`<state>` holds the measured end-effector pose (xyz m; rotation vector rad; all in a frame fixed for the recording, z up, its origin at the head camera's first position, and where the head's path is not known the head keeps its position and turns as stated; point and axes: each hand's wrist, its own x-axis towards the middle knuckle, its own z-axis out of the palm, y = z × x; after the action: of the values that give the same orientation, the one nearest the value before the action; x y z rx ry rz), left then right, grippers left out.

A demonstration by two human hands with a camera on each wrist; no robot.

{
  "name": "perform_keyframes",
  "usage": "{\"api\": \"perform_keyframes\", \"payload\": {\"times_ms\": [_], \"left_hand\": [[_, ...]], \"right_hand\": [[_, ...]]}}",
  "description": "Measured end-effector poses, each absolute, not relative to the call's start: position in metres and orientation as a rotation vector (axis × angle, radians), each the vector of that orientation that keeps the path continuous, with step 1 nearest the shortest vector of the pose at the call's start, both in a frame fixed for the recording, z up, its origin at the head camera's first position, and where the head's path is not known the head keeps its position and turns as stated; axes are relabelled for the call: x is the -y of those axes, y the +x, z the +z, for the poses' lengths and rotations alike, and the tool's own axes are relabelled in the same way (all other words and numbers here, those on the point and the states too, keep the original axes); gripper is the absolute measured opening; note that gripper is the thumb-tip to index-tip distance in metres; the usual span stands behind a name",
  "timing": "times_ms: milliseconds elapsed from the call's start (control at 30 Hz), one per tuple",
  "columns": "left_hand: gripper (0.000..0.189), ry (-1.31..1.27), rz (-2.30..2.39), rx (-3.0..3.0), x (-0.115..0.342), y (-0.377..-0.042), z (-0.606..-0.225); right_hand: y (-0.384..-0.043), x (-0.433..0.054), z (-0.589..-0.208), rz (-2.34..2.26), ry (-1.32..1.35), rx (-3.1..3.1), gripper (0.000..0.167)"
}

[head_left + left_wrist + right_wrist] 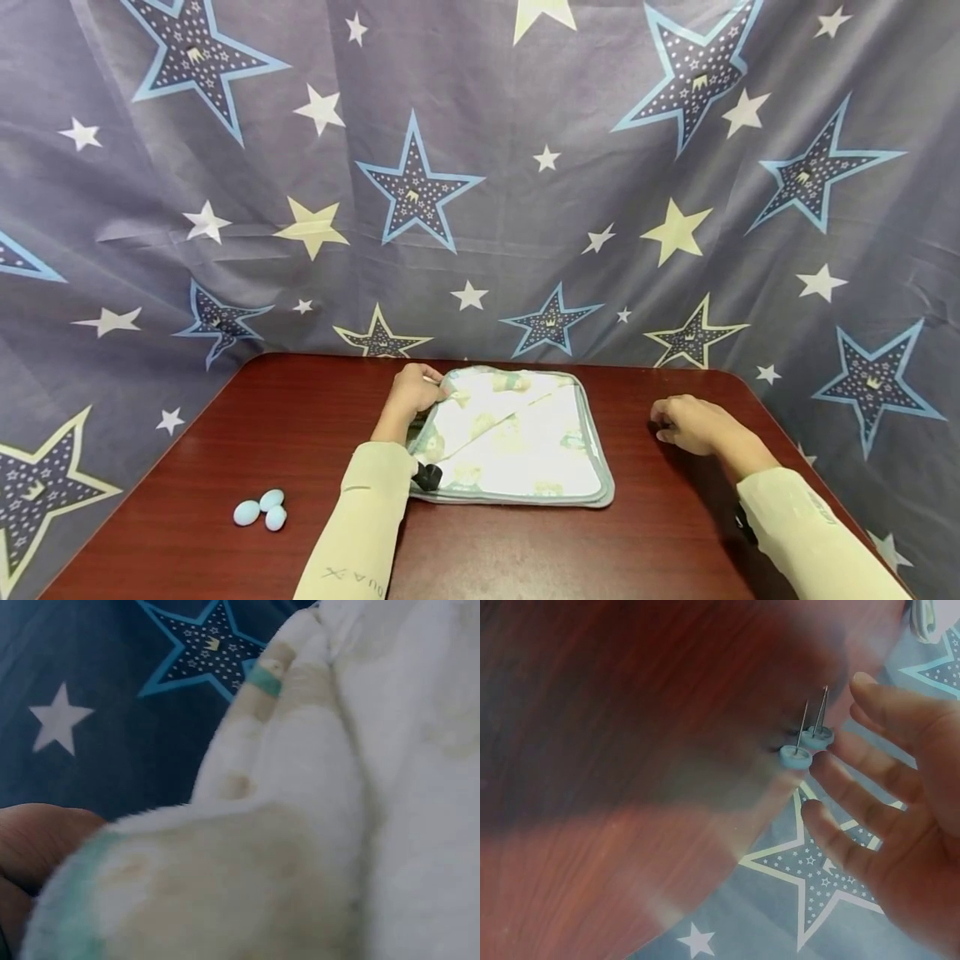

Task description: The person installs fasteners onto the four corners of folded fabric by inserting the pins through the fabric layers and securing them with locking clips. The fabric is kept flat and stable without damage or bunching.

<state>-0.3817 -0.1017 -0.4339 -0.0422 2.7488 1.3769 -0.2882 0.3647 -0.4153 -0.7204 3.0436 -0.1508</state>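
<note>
A folded white fleece blanket (517, 442) with a beige print and grey-green trim lies on the table. At its far left corner, my left hand (412, 392) grips the edge. In the left wrist view a raised fold of the blanket (217, 877) hides most of that hand (41, 847). My right hand (693, 423) is low over the table's right side. The right wrist view shows this hand (900, 795) with spread, slightly bent fingers beside pale blue round pins (796, 757), whose needles point up. The fingertips are at the pins' bases; none is pinched.
Several pale blue egg-shaped pieces (261, 508) lie together on the left of the dark red wooden table (525, 550). A grey star-patterned curtain (495, 275) hangs behind the table and along its sides.
</note>
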Motion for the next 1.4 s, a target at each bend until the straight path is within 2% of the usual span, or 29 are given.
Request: {"api": "perform_keyframes", "payload": {"times_ms": [133,333,667,833,967,1233,1400], "left_hand": [[0.026,0.042,1.208,-2.855,0.101,-0.374,-0.417],[0.022,0.237,0.991,-2.924,0.092,-0.364,-0.401],[0.027,0.890,0.693,-2.822,0.053,-0.334,-0.384],[0.019,1.149,0.592,-2.601,0.038,-0.318,-0.382],[0.018,1.219,0.532,-2.482,0.025,-0.308,-0.385],[0.022,1.224,0.355,-2.413,0.000,-0.286,-0.396],[0.027,1.200,0.238,-2.430,-0.009,-0.277,-0.401]], "right_hand": [[-0.288,-0.367,-0.415,-0.154,-0.727,-3.052,0.016],[-0.289,-0.365,-0.420,-0.210,-0.785,-3.054,0.023],[-0.291,-0.366,-0.428,-0.284,-0.828,-3.107,0.027],[-0.290,-0.364,-0.427,-0.273,-0.773,-3.126,0.027],[-0.291,-0.364,-0.429,-0.253,-0.754,-3.156,0.027],[-0.298,-0.364,-0.433,-0.279,-0.949,-3.248,0.026],[-0.299,-0.359,-0.434,-0.365,-0.868,-3.254,0.023]]}}
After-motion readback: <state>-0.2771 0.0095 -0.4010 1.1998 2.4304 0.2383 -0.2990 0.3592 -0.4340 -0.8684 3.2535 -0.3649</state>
